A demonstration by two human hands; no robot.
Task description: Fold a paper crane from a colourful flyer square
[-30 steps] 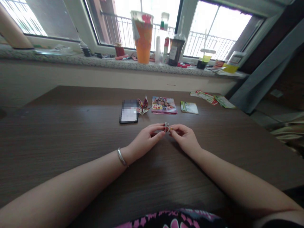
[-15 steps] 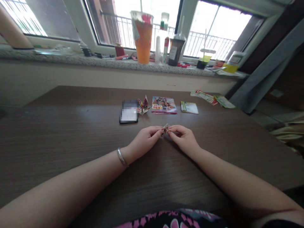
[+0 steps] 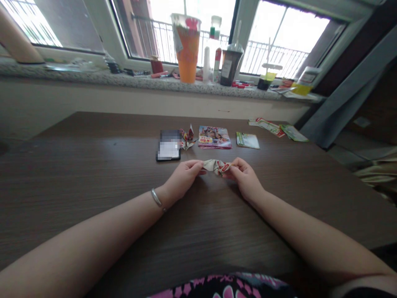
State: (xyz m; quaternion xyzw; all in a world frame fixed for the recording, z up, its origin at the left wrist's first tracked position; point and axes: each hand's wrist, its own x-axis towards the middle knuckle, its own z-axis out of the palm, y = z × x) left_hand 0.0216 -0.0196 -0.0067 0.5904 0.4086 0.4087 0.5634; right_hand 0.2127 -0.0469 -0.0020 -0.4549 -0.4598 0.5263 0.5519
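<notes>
Between my two hands a creased piece of printed paper [image 3: 216, 166], pale with red lettering, is stretched out just above the brown table [image 3: 130, 178]. My left hand [image 3: 187, 174] pinches its left end between thumb and fingers. At the other end, my right hand [image 3: 245, 176] is closed on the paper too. Beyond them stands a folded paper figure [image 3: 187, 138] with pointed tips, beside a dark phone-like device [image 3: 168, 147] whose screen is blurred out. A stack of colourful printed leaflets [image 3: 214, 137] lies to the right of the figure.
A small green-and-white stack of paper [image 3: 247, 140] and several loose paper strips [image 3: 269, 127] lie at the back right. On the windowsill [image 3: 139, 82] behind are a tall orange drink cup [image 3: 187, 54], a dark drink cup [image 3: 230, 66], bottles and small items.
My hands have moved apart sideways. The paper, bunched small between my fingertips before, is now drawn out longer and shows its pale side and red print.
</notes>
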